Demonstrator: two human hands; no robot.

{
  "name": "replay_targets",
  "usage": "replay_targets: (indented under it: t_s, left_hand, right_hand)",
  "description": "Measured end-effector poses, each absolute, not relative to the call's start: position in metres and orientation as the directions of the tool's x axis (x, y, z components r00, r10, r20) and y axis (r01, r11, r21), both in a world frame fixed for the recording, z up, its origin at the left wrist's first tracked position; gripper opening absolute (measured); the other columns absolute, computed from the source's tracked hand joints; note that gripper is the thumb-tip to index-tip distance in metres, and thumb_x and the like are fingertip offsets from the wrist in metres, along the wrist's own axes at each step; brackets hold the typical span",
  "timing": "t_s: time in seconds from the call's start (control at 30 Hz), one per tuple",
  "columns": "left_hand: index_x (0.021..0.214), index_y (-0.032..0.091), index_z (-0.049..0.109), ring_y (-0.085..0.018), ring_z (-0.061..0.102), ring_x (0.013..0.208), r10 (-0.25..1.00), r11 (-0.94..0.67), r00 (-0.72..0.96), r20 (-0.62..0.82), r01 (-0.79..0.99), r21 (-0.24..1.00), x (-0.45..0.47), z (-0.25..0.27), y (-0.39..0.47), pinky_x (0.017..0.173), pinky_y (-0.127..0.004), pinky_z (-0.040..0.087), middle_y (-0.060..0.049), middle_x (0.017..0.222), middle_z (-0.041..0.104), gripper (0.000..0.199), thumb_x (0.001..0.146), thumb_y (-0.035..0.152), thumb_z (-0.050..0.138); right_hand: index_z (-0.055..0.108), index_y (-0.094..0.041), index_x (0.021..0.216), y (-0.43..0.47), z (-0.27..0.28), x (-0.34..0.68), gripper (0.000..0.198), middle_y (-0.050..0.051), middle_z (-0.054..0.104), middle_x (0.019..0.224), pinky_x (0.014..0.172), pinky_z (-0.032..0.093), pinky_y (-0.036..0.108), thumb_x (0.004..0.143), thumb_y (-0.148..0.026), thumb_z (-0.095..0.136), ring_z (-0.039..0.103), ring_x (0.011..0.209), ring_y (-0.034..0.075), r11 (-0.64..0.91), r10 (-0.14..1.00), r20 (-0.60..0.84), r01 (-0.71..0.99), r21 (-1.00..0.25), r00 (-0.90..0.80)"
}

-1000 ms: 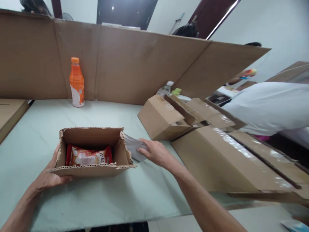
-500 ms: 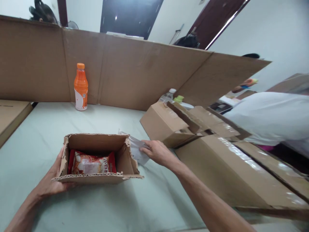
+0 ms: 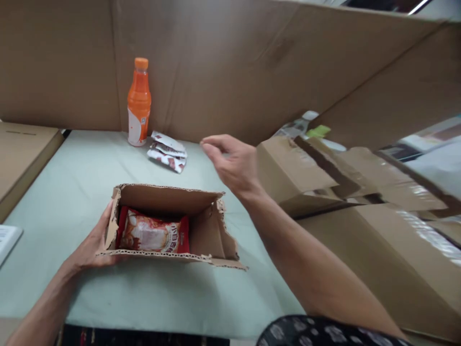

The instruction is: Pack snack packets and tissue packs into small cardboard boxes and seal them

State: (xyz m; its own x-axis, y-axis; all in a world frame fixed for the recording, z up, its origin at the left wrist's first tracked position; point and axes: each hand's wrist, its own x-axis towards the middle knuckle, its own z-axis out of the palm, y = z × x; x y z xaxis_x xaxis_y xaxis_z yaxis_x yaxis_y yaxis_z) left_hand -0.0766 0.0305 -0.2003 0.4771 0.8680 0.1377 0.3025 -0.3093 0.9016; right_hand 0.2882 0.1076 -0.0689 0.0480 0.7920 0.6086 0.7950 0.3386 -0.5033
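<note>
Our left hand (image 3: pixel 96 246) grips a box (image 3: pixel 207 235), a red packet (image 3: pixel 154 235) inside; our right hand (image 3: pixel 234 163), fingers curled, slightly parted, seemingly empty, hovers right of a white packet (image 3: pixel 167 151).

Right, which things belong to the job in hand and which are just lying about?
Likely in the job:
small open box, held by left hand
red packet inside the box
crumpled white packet, near empty right hand

Apparently lying about:
orange bottle
cardboard boxes at right
brown box at left
</note>
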Motion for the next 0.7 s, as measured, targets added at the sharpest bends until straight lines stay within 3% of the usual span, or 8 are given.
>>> replay_targets:
  t_s: [0.07,0.13,0.23,0.33,0.43,0.57,0.63,0.7]
  left_hand:
    - [0.17,0.036,0.01,-0.048,0.029,0.157,0.867,-0.31,0.481,0.135,0.307,0.9,-0.075,-0.199,0.03,0.128,-0.061,0.029,-0.009,0.176,0.024,0.133,0.065,0.046,0.092]
    - [0.17,0.038,0.012,-0.047,0.029,0.158,0.864,-0.311,0.484,0.141,0.292,0.905,-0.072,-0.195,0.029,0.128,-0.062,0.03,-0.008,0.175,0.026,0.13,0.067,0.045,0.091]
    - [0.17,0.036,0.011,-0.048,0.032,0.156,0.859,-0.288,0.492,0.145,0.229,0.93,-0.067,-0.19,0.026,0.126,-0.064,0.036,-0.011,0.175,0.026,0.126,0.071,0.046,0.089]
    - [0.17,0.035,0.005,-0.048,0.034,0.155,0.845,-0.304,0.51,0.161,0.21,0.929,-0.065,-0.188,0.023,0.123,-0.067,0.038,-0.014,0.175,0.023,0.122,0.078,0.052,0.083]
    - [0.17,0.038,0.005,-0.046,0.032,0.157,0.825,-0.373,0.523,0.214,0.22,0.901,-0.063,-0.187,0.022,0.126,-0.066,0.033,-0.013,0.175,0.021,0.123,0.077,0.053,0.084]
    - [0.17,0.035,0.004,-0.045,0.032,0.156,0.794,-0.435,0.546,0.266,0.205,0.877,-0.059,-0.188,0.022,0.126,-0.062,0.034,-0.014,0.174,0.022,0.121,0.079,0.052,0.083]
    - [0.17,0.031,0.002,-0.045,0.04,0.15,0.796,-0.418,0.549,0.255,0.194,0.888,-0.058,-0.191,0.022,0.123,-0.061,0.038,-0.017,0.171,0.026,0.122,0.08,0.052,0.082]
    - [0.17,0.028,-0.001,-0.043,0.047,0.145,0.807,-0.396,0.536,0.247,0.181,0.9,-0.056,-0.194,0.022,0.12,-0.058,0.043,-0.019,0.168,0.031,0.128,0.077,0.051,0.084]
  right_hand:
    - [0.076,-0.024,0.094,0.065,-0.049,0.28,0.019,0.002,0.08,0.089,0.073,0.059,0.032,0.101,-0.031,0.059,0.073,0.075,0.017,0.476,0.737,0.676,0.703,-0.528,0.009]
    - [0.077,-0.026,0.093,0.029,-0.028,0.269,0.019,0.0,0.08,0.087,0.073,0.06,0.029,0.101,-0.03,0.06,0.074,0.075,0.015,0.601,0.746,0.627,0.633,-0.488,-0.225]
    - [0.078,-0.024,0.099,0.009,-0.015,0.244,0.017,0.002,0.081,0.096,0.077,0.059,0.031,0.1,-0.028,0.061,0.075,0.083,0.018,0.621,0.775,0.163,0.685,-0.382,-0.611]
    - [0.078,-0.015,0.104,0.021,-0.03,0.215,0.017,0.011,0.081,0.097,0.073,0.057,0.033,0.092,-0.022,0.068,0.075,0.084,0.024,0.585,0.751,-0.283,0.8,-0.131,-0.596]
    - [0.079,-0.012,0.105,0.034,-0.054,0.189,0.02,0.014,0.081,0.098,0.069,0.054,0.032,0.09,-0.014,0.066,0.076,0.083,0.025,0.626,0.685,-0.472,0.78,-0.009,-0.555]
    - [0.081,-0.016,0.095,0.03,-0.06,0.182,0.026,0.01,0.082,0.096,0.068,0.049,0.03,0.091,-0.005,0.057,0.076,0.082,0.022,0.689,0.629,-0.489,0.725,-0.01,-0.604]
    - [0.08,-0.018,0.09,0.021,-0.044,0.198,0.023,0.009,0.082,0.093,0.067,0.048,0.03,0.088,-0.007,0.059,0.075,0.081,0.022,0.659,0.685,-0.401,0.752,-0.016,-0.608]
    - [0.078,-0.02,0.088,0.012,-0.02,0.224,0.02,0.007,0.08,0.091,0.067,0.049,0.03,0.088,-0.013,0.06,0.072,0.079,0.021,0.596,0.775,-0.214,0.8,-0.069,-0.595]
